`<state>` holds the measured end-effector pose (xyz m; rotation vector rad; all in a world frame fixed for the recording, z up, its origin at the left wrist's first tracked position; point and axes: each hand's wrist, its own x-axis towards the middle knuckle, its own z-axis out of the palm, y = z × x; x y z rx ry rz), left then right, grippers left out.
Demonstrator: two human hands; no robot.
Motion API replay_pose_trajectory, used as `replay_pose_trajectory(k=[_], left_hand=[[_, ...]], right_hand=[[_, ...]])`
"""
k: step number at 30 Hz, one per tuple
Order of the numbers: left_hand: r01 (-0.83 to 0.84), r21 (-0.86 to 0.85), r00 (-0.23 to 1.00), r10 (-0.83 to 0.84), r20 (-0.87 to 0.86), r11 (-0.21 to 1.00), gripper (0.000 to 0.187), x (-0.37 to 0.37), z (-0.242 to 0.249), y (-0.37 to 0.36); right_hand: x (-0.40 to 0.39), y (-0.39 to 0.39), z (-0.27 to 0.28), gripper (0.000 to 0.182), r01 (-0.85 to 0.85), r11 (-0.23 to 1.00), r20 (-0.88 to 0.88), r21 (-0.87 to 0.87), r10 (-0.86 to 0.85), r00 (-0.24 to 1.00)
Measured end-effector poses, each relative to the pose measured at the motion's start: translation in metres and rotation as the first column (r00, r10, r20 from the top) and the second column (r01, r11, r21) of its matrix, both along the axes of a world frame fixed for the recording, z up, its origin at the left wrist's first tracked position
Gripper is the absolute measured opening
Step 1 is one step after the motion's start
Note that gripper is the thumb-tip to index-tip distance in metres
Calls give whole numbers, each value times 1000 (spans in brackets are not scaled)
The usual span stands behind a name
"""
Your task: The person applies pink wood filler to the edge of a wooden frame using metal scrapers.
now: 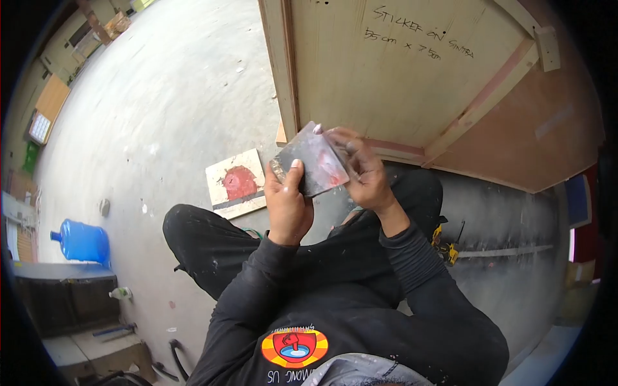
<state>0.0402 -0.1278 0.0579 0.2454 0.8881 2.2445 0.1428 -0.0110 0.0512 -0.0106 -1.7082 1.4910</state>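
Note:
My left hand [289, 202] is closed on the lower left part of a flat, dark rectangular plate [312, 161], its thumb lying on top. Pink and whitish smears cover the plate's right side. At the plate's right edge is my right hand [364, 170], its fingers bent and blurred by motion; whether they grip anything cannot be made out. A small pinkish lump [317, 129] shows at the plate's top corner. Below on the floor, left of my hands, lies a pale square board [219, 177] with a red patch.
A large wooden panel [347, 77] with handwriting stands just ahead on the right. A blue water bottle [84, 241] lies on the floor at left. Yellow and black tools [450, 253] are beside my right knee. My crossed legs sit below my hands.

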Motion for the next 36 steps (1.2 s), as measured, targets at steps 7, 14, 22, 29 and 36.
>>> replay_pose_trajectory(k=[7,14,22,29,36], left_hand=[[44,24,997,-43,-57,999,30,24,11,-15],[53,54,973,-39,-228,997,29,33,17,-27],[22,41,652,17,-758,999,36,3,36,27],[262,55,361,-45,-932,964,21,36,117,179],[205,78,224,31,-974,976,22,121,172,353]], right_hand=[[18,7,5,58,142,855,26,498,-179,984],[33,-10,1,56,242,828,90,506,-329,940],[80,34,13,66,186,711,428,678,-588,686],[73,38,-12,62,194,667,414,720,-637,650],[96,37,-34,48,109,792,634,600,-554,540]])
